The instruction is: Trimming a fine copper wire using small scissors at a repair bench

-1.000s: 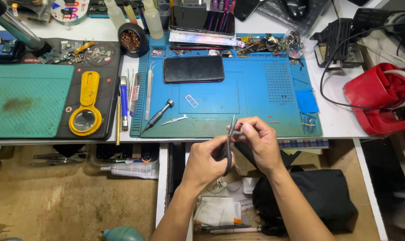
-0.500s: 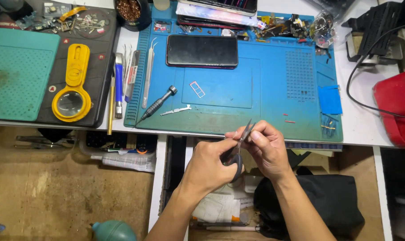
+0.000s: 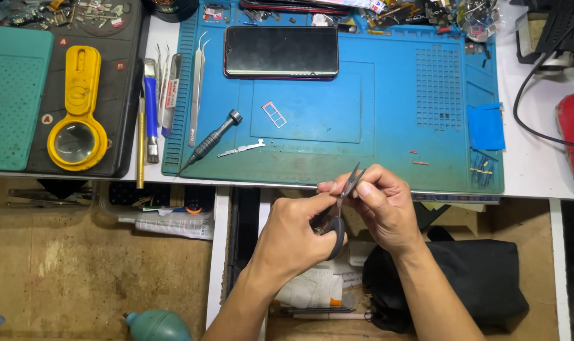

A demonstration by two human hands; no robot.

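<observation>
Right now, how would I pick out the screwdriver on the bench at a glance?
Start at the big blue mat. Near its left front corner, below and left of the dark phone, lies the screwdriver, slanted with its tip toward the mat's front edge. Unlike the shiny tweezers beside it, it is black with a round knurled cap.

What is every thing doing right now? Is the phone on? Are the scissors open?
scissors: held in left hand, blades slightly open
right hand: pinching something tiny at the blades
phone: flat on the blue mat, screen dark
screwdriver: lying loose
magnifying glass: lying flat
</observation>
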